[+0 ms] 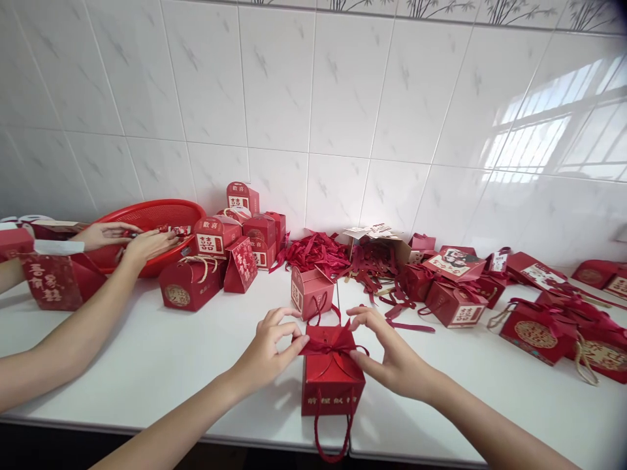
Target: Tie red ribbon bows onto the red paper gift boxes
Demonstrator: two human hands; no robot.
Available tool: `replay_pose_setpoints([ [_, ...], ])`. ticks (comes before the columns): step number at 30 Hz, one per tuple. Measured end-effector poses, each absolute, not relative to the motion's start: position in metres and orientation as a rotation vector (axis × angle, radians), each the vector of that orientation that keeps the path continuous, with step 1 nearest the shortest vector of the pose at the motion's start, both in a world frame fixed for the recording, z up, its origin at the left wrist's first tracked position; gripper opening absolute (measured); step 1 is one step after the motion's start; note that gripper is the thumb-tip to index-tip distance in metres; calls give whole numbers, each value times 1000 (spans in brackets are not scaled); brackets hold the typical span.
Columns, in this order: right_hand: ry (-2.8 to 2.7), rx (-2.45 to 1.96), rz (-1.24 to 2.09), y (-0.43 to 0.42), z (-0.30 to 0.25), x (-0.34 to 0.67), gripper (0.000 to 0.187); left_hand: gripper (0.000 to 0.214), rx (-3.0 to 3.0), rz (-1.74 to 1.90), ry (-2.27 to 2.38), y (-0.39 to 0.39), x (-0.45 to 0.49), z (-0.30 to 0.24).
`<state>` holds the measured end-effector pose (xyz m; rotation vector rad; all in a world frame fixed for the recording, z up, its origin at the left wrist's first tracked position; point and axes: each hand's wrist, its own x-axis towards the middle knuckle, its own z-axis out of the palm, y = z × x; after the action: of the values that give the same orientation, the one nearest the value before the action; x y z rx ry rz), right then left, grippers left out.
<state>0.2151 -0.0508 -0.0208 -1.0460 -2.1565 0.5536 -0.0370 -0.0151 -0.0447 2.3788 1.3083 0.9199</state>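
A small red gift box stands near the front edge of the white counter. A red ribbon bow sits on its top and a cord handle hangs over the counter edge. My left hand pinches the bow's left loop with thumb and fingers. My right hand pinches the bow's right side. Just behind the box stands a pink-red box.
Another person's two hands reach into a red plastic basket at the left. Several red boxes cluster beside it. A heap of red ribbons lies by the tiled wall. More boxes and bags spread to the right.
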Motion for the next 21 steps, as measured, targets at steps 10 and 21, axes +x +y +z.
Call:
replay_pose_setpoints([
  [10,-2676,-1148,281,-64,-12,204,62,47,2253,1512,1194,19,-17,-59],
  [21,-2160,-2394,-545,-65,-5,314,54,85,1597,1394,1213,96,-16,-78],
])
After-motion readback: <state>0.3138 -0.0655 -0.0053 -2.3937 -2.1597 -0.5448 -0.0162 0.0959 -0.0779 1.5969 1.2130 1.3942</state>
